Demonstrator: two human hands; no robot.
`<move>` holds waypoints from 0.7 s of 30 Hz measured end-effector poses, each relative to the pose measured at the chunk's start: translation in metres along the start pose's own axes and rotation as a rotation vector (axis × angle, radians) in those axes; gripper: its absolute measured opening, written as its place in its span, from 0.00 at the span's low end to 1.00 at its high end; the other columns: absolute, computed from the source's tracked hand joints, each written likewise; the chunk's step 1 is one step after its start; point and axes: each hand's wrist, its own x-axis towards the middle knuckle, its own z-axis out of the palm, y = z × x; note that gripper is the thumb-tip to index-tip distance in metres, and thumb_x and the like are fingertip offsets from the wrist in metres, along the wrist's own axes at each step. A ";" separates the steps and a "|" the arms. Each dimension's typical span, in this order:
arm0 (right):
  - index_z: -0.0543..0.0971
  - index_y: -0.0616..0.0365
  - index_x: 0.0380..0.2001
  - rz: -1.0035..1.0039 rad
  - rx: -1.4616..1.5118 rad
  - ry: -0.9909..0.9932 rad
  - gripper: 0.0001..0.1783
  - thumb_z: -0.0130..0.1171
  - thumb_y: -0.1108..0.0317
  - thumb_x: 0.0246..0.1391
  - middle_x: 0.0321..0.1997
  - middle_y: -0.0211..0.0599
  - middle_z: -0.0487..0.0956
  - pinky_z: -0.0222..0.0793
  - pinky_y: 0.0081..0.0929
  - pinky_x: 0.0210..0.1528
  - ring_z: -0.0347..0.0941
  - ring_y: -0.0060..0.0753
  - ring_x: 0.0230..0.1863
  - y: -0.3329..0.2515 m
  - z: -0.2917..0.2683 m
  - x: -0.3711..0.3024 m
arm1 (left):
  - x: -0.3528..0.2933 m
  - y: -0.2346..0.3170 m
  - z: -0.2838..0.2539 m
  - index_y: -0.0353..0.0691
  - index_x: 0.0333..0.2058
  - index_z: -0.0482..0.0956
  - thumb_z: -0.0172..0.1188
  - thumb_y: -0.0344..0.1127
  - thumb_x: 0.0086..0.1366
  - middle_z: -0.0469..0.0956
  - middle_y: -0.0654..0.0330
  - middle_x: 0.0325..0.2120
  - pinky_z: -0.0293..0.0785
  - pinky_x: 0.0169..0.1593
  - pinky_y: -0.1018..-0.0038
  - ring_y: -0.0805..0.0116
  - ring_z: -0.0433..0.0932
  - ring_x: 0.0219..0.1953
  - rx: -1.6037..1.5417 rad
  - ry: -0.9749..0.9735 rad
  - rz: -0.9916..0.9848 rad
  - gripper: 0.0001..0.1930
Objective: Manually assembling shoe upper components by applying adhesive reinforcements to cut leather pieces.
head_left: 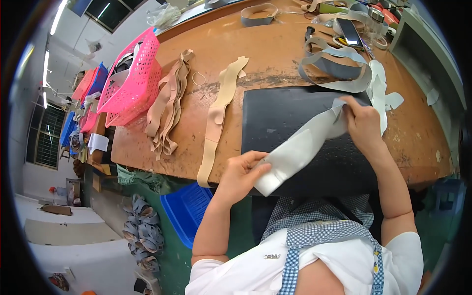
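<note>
A pale grey-white strip of flat material [300, 147] stretches slantwise between my hands, above a black mat [260, 118] on the table. My left hand [242, 176] pinches its near left end between thumb and fingers. At the far right end, my right hand [363, 125] is closed on the strip's narrower tip. Left of the mat lies a long beige and tan strip [216, 115]. Beyond my right hand, white cut pieces [377, 83] hang over the mat's right edge, beside a looped grey strip [339, 69].
The brown worktable [187, 147] carries a bundle of tan strips [169, 108] and pink baskets [132, 78] at left. A phone [349, 32], tape and tools crowd the back right, by a grey shelf [423, 59]. A blue basket [184, 211] and grey bundles [143, 231] are on the floor.
</note>
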 end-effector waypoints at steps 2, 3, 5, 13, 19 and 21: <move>0.80 0.59 0.47 -0.021 -0.026 -0.188 0.16 0.56 0.76 0.54 0.27 0.51 0.79 0.73 0.40 0.35 0.78 0.51 0.29 -0.004 -0.004 0.007 | 0.002 0.001 -0.002 0.26 0.45 0.81 0.66 0.26 0.63 0.85 0.59 0.33 0.76 0.36 0.82 0.80 0.80 0.33 0.051 0.047 0.009 0.13; 0.79 0.58 0.50 -0.038 -0.052 -0.372 0.20 0.58 0.75 0.51 0.31 0.51 0.81 0.74 0.41 0.41 0.80 0.51 0.35 -0.007 -0.007 0.010 | 0.004 0.002 -0.003 0.25 0.42 0.81 0.67 0.26 0.62 0.85 0.58 0.31 0.76 0.35 0.82 0.80 0.80 0.31 0.105 0.091 0.020 0.11; 0.69 0.59 0.63 -0.235 0.136 -0.406 0.40 0.63 0.78 0.42 0.60 0.52 0.73 0.66 0.40 0.63 0.69 0.53 0.61 -0.030 -0.019 0.005 | 0.003 0.001 0.002 0.27 0.37 0.82 0.68 0.26 0.61 0.85 0.59 0.26 0.75 0.32 0.82 0.80 0.80 0.28 0.119 0.123 0.100 0.09; 0.61 0.65 0.69 -0.462 0.865 -1.126 0.48 0.65 0.76 0.41 0.70 0.51 0.65 0.60 0.40 0.69 0.65 0.44 0.68 -0.053 -0.033 0.034 | 0.007 0.012 0.009 0.30 0.33 0.84 0.68 0.29 0.61 0.83 0.55 0.20 0.72 0.26 0.80 0.82 0.77 0.22 0.429 0.149 0.332 0.07; 0.67 0.58 0.66 -0.052 1.328 -1.094 0.44 0.74 0.67 0.44 0.60 0.44 0.74 0.68 0.34 0.61 0.72 0.37 0.58 -0.048 0.006 0.012 | 0.009 0.005 -0.002 0.30 0.36 0.82 0.62 0.28 0.67 0.81 0.64 0.21 0.69 0.28 0.82 0.84 0.73 0.24 0.310 0.130 0.321 0.06; 0.77 0.60 0.56 -0.162 1.164 -1.335 0.33 0.76 0.65 0.44 0.47 0.42 0.81 0.70 0.29 0.55 0.76 0.32 0.50 -0.043 0.009 0.012 | 0.009 0.008 -0.008 0.32 0.38 0.81 0.61 0.30 0.69 0.76 0.63 0.18 0.65 0.25 0.80 0.84 0.70 0.21 0.152 0.154 0.314 0.06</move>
